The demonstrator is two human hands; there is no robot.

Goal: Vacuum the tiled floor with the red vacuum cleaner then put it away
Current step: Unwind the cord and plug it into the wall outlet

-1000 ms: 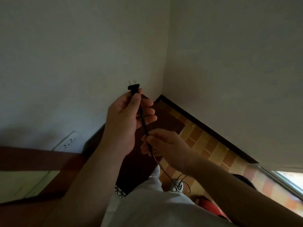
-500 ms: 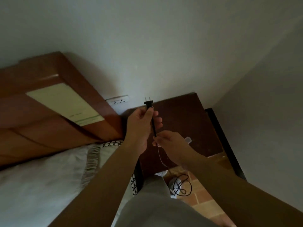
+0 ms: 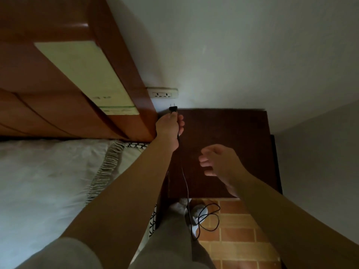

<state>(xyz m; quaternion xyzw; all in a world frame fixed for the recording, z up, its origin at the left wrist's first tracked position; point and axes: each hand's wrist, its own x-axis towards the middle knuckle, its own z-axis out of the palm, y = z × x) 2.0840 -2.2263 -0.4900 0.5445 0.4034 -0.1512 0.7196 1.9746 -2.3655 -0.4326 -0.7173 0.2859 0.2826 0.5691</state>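
**Plug (image 3: 173,109) held just under the socket (image 3: 162,93)**

Big bed (image 3: 48,181) on the left, wooden headboard (image 3: 58,84) at its far end. Dark bedside table (image 3: 229,129) on the right. Orange tiled floor (image 3: 237,239) nearer. Hands apart: right hand (image 3: 219,162) loose, holding nothing. Thin cord (image 3: 186,184) from the left hand (image 3: 169,127) down to a loop on the tiles. White socket on the far wall. Black plug pinched in the left hand, just under it, not touching.
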